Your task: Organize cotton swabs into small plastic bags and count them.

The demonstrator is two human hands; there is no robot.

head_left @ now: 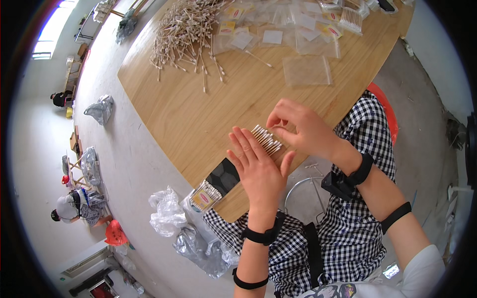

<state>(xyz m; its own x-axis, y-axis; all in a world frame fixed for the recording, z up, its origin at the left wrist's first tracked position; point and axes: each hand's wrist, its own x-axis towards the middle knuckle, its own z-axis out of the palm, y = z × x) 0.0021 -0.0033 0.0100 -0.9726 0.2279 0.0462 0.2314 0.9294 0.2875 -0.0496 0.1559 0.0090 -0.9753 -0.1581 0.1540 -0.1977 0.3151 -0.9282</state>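
Wood-coloured, the one table fills most of my view, and at its far side sits a single heap of cotton swabs, far too many to count. Beside it, clear bags overlap so that I lose their number; just one empty bag lies nearest the worker.

Two bare hands are busy near the table's edge. The left hand lies flat, fingers together and thumb spread, over the swabs rather than clamped on them. The right hand curls at their tips, thumb and forefinger close; whether anything is pinched there, I cannot tell.

One black flat piece lies left of the hands, and touching it, at the corner, is one filled packet. The small row of swabs sits on the wood, partly under the left fingers; over a dozen tips seem to show, the rest hidden. To me this looks like the lining-up step; the next move calls for a light left palm and gentle right fingertips to level the heads.

Smallest, one lone swab lies out beside the heap.
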